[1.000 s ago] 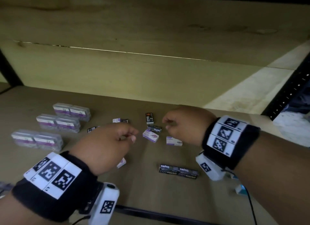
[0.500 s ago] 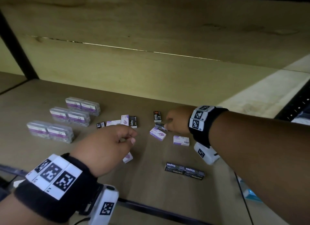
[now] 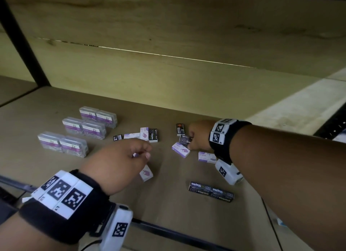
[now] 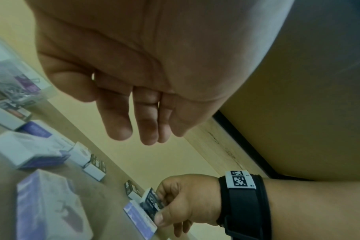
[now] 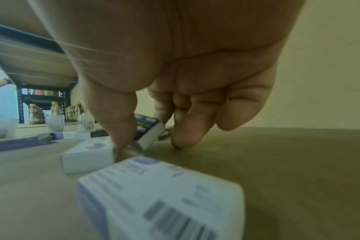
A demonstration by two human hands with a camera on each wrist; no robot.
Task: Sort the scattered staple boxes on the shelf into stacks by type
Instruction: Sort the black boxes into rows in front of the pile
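Small staple boxes lie scattered on the wooden shelf point(image 3: 187, 222). My right hand point(image 3: 188, 141) pinches a small black staple box point(image 3: 184, 139) between thumb and fingers, and it tilts up on one edge point(image 5: 149, 129). That box touches a white-and-purple box point(image 3: 180, 149); another white-and-purple box point(image 3: 206, 157) lies just right of it. My left hand point(image 3: 145, 153) hovers with loosely hanging fingers point(image 4: 117, 123) and holds nothing. A white-and-purple box point(image 3: 146, 173) lies under it. A row of mixed boxes point(image 3: 144, 134) sits just beyond it, with a black one point(image 3: 153, 135) at its right end.
Three pairs of clear plastic cases point(image 3: 84, 128) with purple labels stand at the left. A long black Staples pack point(image 3: 211, 191) lies near the front edge. Another small black box point(image 3: 180, 129) sits behind my right hand. The back wall point(image 3: 168, 78) is close behind.
My right hand has reached forward and closed on the small black box, tipping it up. My left hand has barely moved. The view has shifted a little to the left.
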